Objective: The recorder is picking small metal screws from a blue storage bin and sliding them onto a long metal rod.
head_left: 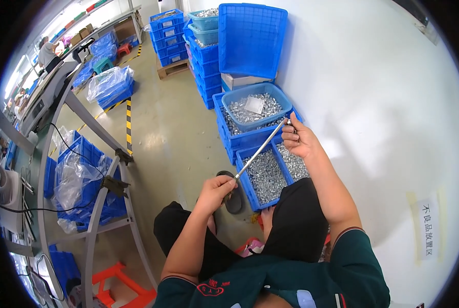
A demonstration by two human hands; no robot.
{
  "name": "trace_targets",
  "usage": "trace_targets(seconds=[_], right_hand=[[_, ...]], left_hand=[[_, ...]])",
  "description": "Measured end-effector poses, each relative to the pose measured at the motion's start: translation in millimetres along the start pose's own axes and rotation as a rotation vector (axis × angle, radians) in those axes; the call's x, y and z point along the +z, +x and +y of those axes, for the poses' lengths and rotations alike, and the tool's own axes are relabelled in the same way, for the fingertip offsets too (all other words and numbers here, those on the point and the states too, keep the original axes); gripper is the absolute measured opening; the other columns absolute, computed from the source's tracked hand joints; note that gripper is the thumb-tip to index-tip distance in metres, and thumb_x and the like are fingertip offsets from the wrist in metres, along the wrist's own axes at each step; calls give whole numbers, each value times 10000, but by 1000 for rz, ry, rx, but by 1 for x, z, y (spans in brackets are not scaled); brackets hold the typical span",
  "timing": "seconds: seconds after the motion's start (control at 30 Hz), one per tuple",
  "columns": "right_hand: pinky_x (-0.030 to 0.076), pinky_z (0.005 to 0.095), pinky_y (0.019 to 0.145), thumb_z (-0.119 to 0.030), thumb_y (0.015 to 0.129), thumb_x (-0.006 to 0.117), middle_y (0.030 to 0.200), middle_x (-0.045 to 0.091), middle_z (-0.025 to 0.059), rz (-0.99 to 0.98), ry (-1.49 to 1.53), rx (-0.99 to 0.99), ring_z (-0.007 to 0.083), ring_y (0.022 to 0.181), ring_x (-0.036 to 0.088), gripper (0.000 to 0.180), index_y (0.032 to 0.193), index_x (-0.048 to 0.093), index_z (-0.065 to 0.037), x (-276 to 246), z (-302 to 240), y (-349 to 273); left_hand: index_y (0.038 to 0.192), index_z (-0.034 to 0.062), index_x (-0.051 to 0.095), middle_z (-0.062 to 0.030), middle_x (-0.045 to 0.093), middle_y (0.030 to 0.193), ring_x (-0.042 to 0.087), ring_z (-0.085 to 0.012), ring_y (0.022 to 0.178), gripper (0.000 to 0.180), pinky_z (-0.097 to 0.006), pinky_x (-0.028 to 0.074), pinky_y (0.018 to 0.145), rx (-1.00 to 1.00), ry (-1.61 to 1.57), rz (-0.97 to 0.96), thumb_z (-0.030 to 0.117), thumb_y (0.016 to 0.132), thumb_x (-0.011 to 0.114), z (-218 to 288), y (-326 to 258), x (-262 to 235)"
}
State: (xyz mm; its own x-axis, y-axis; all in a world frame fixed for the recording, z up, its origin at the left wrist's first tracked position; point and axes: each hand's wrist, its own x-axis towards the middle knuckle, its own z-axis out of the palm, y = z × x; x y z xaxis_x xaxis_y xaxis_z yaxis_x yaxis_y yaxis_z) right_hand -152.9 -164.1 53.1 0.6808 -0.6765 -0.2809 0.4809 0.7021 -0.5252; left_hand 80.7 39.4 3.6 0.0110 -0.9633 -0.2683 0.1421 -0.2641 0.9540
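A thin silvery metal rod (260, 149) slants between my hands, over the bins in front of me. My left hand (215, 194) is closed round its lower, near end. At the upper end, my right hand (300, 139) pinches a small shiny metal fitting (289, 122); whether it is joined to the rod's tip I cannot tell. Below the rod stands a divided blue bin (251, 201) of small metal pieces (267, 177). Beyond it, a light-blue basket (230, 95) with similar pieces and a white card (254, 104) rests on a larger blue crate (224, 128).
Stacked blue crates (207, 82) and an upright blue crate (251, 41) stand farther back. A white wall (373, 128) runs along my right. To the left are a metal-framed workbench (88, 241), plastic-covered crates (88, 177) and an orange stool (124, 287).
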Motion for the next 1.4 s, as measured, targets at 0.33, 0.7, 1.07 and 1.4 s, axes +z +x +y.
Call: trace_targets(seconds=[0.33, 0.7, 1.07, 1.4], right_hand=[[229, 165, 328, -374, 857, 570, 545, 393, -32, 20, -92, 39, 39, 408, 328, 305, 807, 557, -73, 3, 1, 3], [243, 154, 320, -289, 872, 571, 527, 403, -28, -19, -200, 172, 36, 393, 348, 240, 803, 551, -60, 3, -1, -1], [244, 169, 375, -270, 881, 561, 587, 399, -25, -40, -235, -270, 37, 448, 334, 243, 910, 565, -29, 25, 19, -4], [211, 188, 383, -160, 835, 598, 564, 423, -35, -14, -948, 141, 36, 430, 336, 165, 939, 635, -37, 46, 60, -6]], left_hand=[[848, 36, 622, 26, 496, 603, 412, -47, 489, 200, -200, 297, 436, -15, 36, -14, 225, 854, 558, 2, -3, 0], [862, 16, 615, 43, 477, 625, 409, -42, 537, 181, -202, 309, 472, 23, 83, 7, 189, 861, 562, 5, -7, -4], [847, 29, 589, -22, 517, 607, 376, -66, 389, 232, -210, 274, 364, -6, -127, -56, 250, 877, 522, 4, 2, 11], [858, 22, 595, -40, 516, 590, 348, -68, 357, 231, -202, 258, 344, 14, -224, -37, 242, 880, 527, 5, 14, 15]])
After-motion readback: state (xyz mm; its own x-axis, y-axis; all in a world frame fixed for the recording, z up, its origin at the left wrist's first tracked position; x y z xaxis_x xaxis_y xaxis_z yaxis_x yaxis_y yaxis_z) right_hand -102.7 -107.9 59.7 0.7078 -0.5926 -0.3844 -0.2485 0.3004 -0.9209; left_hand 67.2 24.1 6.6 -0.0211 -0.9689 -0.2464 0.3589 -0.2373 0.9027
